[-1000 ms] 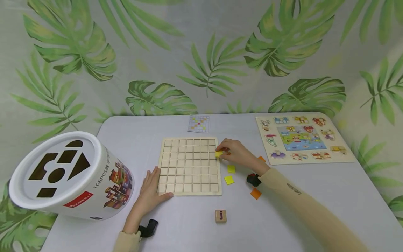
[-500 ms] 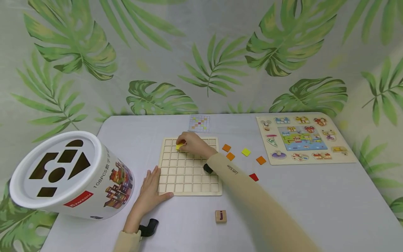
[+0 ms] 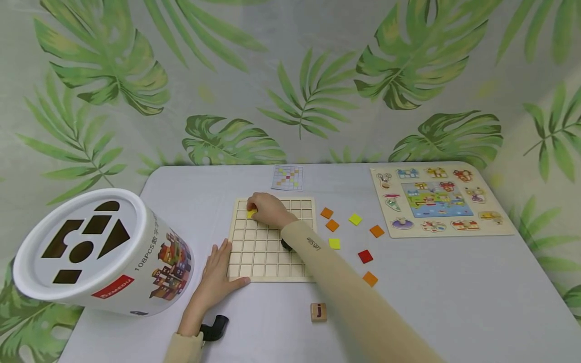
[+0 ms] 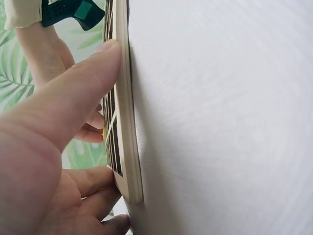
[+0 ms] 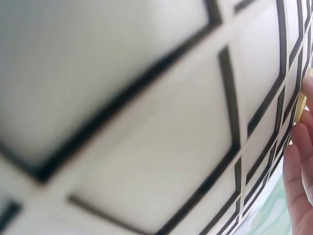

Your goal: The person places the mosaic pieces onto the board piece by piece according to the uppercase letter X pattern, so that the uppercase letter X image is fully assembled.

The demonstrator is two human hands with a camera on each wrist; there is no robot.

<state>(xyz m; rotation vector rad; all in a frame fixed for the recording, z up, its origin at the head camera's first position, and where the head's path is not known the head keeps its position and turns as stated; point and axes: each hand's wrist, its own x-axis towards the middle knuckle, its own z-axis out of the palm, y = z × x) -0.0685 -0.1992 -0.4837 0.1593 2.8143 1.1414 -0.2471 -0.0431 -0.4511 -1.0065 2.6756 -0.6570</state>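
Pinching a flat yellow square tile [image 3: 251,214] at its left, the nearer right hand [image 3: 271,210] is over far-left cells of a pale wooden grid board [image 3: 272,258]; the left hand [image 3: 218,278], fingers outstretched, touches its near-left corner.

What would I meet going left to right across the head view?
White tub, left hand, gridded wooden board, nearer loose yellow tile, red tile, picture puzzle board.
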